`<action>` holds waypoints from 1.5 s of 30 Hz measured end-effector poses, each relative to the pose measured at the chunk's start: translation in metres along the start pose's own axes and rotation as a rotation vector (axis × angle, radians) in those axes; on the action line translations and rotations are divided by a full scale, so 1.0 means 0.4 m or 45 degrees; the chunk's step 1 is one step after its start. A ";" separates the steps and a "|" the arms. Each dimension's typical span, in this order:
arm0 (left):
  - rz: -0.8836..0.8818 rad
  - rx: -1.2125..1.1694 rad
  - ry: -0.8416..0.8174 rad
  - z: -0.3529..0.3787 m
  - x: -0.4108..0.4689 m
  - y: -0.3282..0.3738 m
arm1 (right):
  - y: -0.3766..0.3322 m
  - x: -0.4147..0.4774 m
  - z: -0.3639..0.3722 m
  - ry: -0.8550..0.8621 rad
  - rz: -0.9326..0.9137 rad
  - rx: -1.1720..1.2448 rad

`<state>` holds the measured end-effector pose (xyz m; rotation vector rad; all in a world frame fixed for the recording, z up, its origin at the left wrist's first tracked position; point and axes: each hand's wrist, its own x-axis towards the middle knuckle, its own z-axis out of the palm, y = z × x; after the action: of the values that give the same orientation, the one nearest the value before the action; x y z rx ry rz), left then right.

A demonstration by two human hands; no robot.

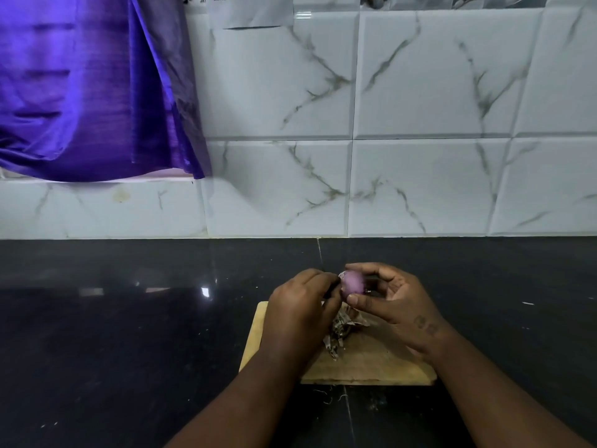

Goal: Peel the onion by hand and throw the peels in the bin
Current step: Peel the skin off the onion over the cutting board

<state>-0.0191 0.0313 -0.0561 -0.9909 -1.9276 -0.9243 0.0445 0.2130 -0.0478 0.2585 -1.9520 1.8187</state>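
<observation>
Two hands (349, 305) hold one onion (352, 282) — one peel pile (343, 328) (on board (371, 367)).

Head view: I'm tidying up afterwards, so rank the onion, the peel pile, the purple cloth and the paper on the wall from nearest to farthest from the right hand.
1. Onion, held in the right hand.
2. Peel pile, on the wooden board just below the hand.
3. Paper on the wall, top centre.
4. Purple cloth, hanging upper left.
</observation>
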 end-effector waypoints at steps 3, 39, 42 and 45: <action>0.056 0.071 0.004 0.003 -0.001 0.003 | 0.000 0.000 -0.002 -0.001 -0.017 -0.023; -0.036 -0.165 -0.049 -0.004 -0.001 -0.011 | 0.017 0.006 -0.023 -0.040 -0.100 -0.114; -0.045 -0.146 -0.057 -0.006 0.001 -0.007 | 0.017 0.009 -0.020 -0.034 -0.119 -0.163; -0.051 -0.089 -0.073 -0.002 0.001 -0.012 | 0.016 0.007 -0.018 -0.032 -0.126 -0.211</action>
<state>-0.0229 0.0287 -0.0566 -1.0327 -1.9805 -1.0024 0.0405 0.2213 -0.0523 0.3195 -2.0555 1.5885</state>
